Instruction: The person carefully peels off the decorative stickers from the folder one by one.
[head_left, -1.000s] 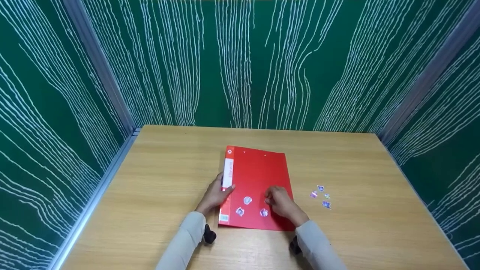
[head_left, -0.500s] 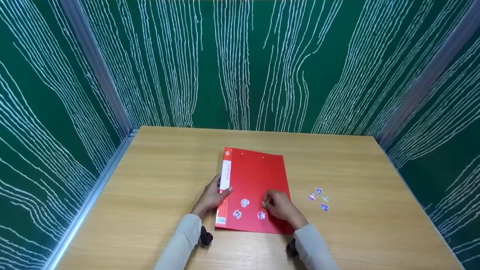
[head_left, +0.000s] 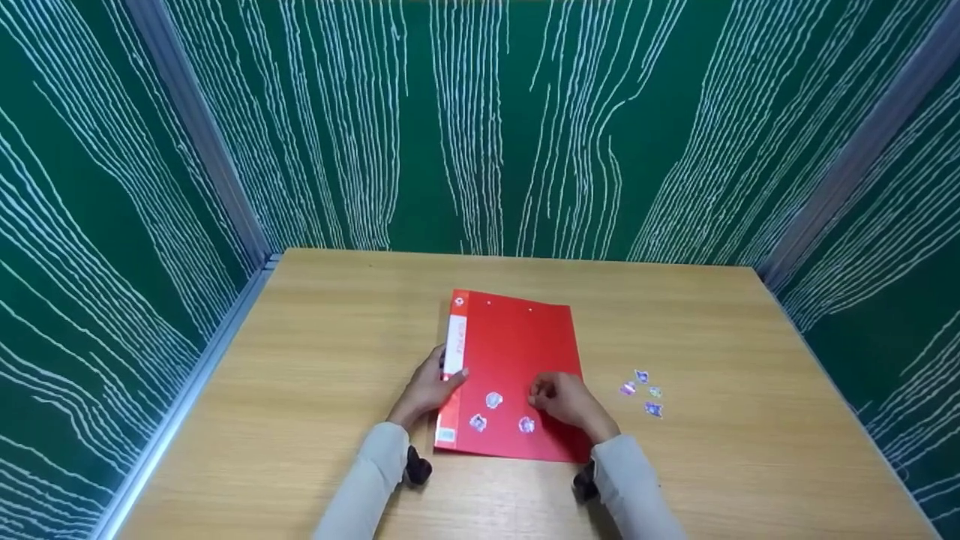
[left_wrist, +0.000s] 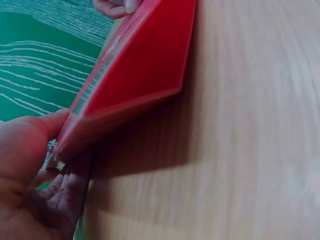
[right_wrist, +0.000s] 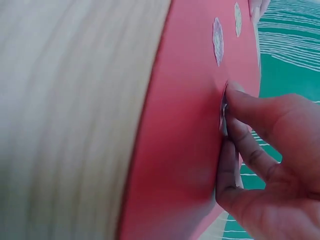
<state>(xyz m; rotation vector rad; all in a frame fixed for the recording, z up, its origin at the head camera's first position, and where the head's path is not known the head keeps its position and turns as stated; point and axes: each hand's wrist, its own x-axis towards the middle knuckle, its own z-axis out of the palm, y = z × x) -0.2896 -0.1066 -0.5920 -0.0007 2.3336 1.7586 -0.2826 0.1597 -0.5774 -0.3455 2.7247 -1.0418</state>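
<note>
Hardly anything's moved since earlier. Left hand (head_left: pixel 426 388) grips the red folder (head_left: pixel 517 345) by its spine (head_left: pixel 455 343), right hand (head_left: pixel 565 399) pinches a sticker (right_wrist: pixel 223 108) over its lower half.

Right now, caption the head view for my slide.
Left hand gripping a red folder bearing three visible stickers, right hand over it, four more stickers on the table.

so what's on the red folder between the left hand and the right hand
The head view shows one pale-edged sticker between the left hand and the right hand, on the red folder; two other stickers lie slightly nearer the person.
</note>
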